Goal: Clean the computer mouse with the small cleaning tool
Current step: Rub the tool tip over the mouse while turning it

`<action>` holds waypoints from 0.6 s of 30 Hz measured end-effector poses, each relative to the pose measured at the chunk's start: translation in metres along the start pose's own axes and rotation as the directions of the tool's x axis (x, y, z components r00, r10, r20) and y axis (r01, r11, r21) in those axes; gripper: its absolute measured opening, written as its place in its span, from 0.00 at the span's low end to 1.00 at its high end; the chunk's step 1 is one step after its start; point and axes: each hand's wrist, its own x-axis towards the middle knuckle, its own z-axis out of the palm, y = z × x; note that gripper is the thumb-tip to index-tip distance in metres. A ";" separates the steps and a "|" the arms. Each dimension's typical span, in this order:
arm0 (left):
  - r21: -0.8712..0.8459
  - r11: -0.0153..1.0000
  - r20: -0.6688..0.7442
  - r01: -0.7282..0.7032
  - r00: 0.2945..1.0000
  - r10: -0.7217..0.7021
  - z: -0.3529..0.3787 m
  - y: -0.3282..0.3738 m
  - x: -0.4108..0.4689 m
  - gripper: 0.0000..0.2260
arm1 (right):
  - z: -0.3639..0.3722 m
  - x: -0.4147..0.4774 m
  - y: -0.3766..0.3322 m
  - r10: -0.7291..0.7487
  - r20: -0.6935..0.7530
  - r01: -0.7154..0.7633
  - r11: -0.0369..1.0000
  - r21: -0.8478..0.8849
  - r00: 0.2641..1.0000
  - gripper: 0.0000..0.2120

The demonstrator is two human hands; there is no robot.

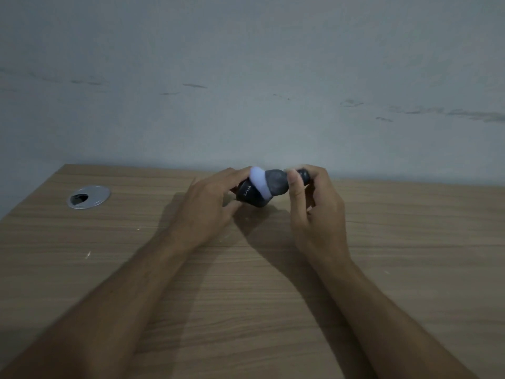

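Desk (273, 310): light tan wood-grain pattern with fine horizontal streaks; silver-grey ring on the cable grommet (88, 197), dark centre. Wall (246, 64): pale grey-blue with darker grey scuff marks. Computer mouse (250, 195): black body bearing small white lettering; cleaning tool (269, 184): pale lavender-white pad against a dark grey rounded head, black handle.

Table (273, 296) surface bare along near edge and toward right edge; open passage there. Round metal cable grommet (88, 196) set in the far-left corner. Both hands with the mouse (252, 196) occupy the far-edge centre. Wall (246, 77) closes far edge.
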 end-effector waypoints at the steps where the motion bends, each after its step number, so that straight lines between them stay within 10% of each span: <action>1: 0.013 1.000 0.000 -0.012 1.000 0.012 -0.001 0.000 0.000 0.30 | 0.002 -0.001 0.001 -0.018 0.014 0.019 0.999 -0.031 1.000 0.08; 18: 0.217 0.968 0.039 -0.122 0.992 0.117 -0.006 0.000 0.001 0.38 | 0.003 -0.001 -0.002 0.060 -0.018 -0.059 0.997 0.048 0.998 0.11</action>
